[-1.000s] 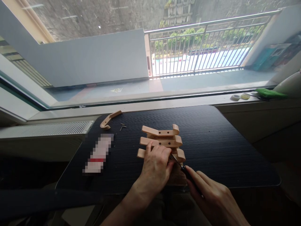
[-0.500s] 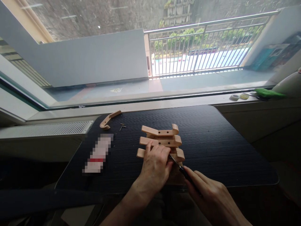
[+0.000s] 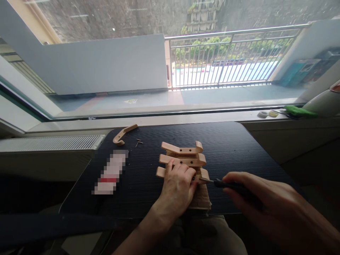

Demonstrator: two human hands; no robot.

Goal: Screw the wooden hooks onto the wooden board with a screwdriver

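My left hand (image 3: 178, 180) is closed over the nearest wooden hook (image 3: 204, 174), pressing it against a wooden board (image 3: 201, 199). Its fingers cover the middle of that hook. My right hand (image 3: 276, 200) grips a black-handled screwdriver (image 3: 220, 183), whose shaft points left, close to my left thumb and the curled end of the hook. The tip's exact contact is hidden. Farther along the board sit a middle hook (image 3: 195, 161) and a far hook (image 3: 172, 146), each showing two dark holes or screw heads.
A loose wooden hook (image 3: 121, 136) lies at the table's far left, with several screws (image 3: 139, 142) beside it. A blurred-out pale item (image 3: 113, 170) lies on the left of the black table (image 3: 239, 148). Behind is the windowsill (image 3: 175, 122) with tape rolls (image 3: 262, 114) and a green item (image 3: 300, 111).
My right hand has swung right and up, bringing the screwdriver from a steep slant to nearly level. More of the board's near end shows. My left hand stays on the hook.
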